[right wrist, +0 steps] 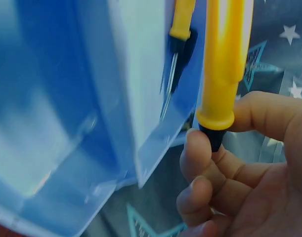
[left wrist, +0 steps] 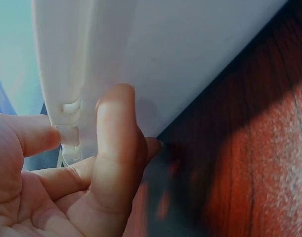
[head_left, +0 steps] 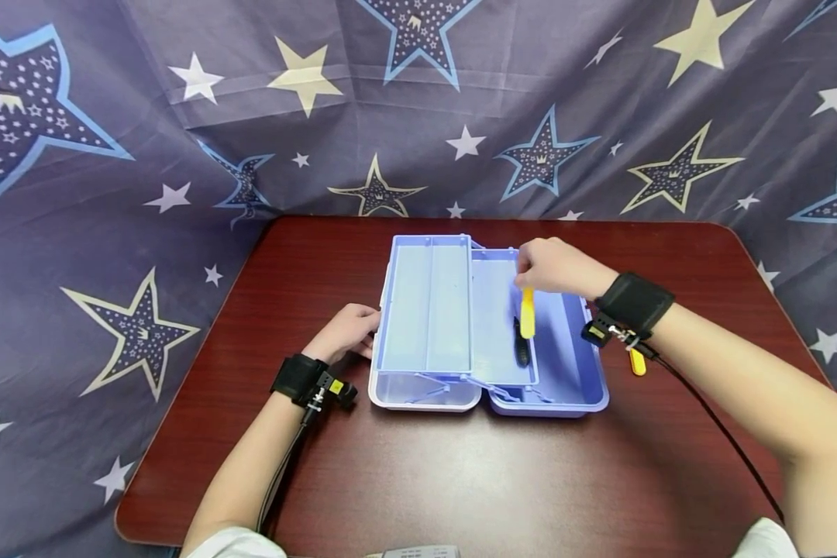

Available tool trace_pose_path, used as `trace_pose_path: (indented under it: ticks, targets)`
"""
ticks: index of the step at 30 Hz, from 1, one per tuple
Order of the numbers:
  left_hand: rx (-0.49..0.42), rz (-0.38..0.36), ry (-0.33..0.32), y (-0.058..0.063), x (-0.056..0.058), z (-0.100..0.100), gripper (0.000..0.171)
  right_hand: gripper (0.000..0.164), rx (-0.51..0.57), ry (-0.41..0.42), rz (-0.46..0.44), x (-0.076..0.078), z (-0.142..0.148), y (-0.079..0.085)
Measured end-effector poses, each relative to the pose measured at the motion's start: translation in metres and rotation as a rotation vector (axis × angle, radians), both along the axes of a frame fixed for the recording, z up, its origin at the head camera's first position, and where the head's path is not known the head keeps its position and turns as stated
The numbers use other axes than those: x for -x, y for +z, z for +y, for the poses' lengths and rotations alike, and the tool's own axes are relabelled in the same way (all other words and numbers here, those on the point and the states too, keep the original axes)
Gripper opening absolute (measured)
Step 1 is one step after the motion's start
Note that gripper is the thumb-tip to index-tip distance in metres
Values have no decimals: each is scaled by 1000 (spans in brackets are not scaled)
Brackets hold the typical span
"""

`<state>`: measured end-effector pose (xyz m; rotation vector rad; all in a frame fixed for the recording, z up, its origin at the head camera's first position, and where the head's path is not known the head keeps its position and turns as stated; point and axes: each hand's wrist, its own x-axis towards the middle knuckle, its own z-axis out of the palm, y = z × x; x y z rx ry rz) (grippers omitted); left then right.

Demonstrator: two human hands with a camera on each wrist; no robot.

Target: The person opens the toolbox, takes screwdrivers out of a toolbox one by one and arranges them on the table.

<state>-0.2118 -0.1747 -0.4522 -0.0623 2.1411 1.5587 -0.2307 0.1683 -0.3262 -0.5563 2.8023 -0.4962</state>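
A tool box stands unfolded on the table, with a white lid half on the left and a blue base (head_left: 597, 391) on the right. My right hand (head_left: 552, 267) pinches a yellow-handled screwdriver (head_left: 527, 314) at its black collar, above the middle tray (head_left: 491, 325); its shaft is hidden. A black object (head_left: 521, 350) appears in that tray beneath the handle. Another yellow-handled screwdriver (right wrist: 183, 22) with a thin metal shaft lies in the box in the right wrist view. My left hand (head_left: 349, 332) rests against the white side (left wrist: 155, 54), one fingertip touching a latch (left wrist: 69, 136).
A yellow handle (head_left: 638, 363) lies on the table (head_left: 425, 480) right of the box, partly behind my right wrist. The upper tray (head_left: 425, 302) is raised at the left on folding arms. A star-patterned curtain (head_left: 460, 116) hangs behind the table.
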Motion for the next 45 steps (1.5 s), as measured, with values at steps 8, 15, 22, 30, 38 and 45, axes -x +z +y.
trace_pose_path:
  ticks: [8,15,22,30,38,45]
  targets:
    - [8,1,6,3,-1,0,35,18,-7,-93,-25,-3,57,-1]
    - [20,3,10,1,-1,1,34,20,-18,-133,-100,-5,98,-16]
    - [7,-2,15,-4,-1,-1,32,22,-57,-148,-162,-6,114,-39]
    - [0,2,22,-3,0,0,31,16,-98,-118,-228,-8,122,-71]
    - [-14,-2,13,-1,0,0,33,13,-118,-101,-266,-12,125,-93]
    - [-32,-10,-3,1,-2,-1,33,10,-129,-66,-256,-14,124,-103]
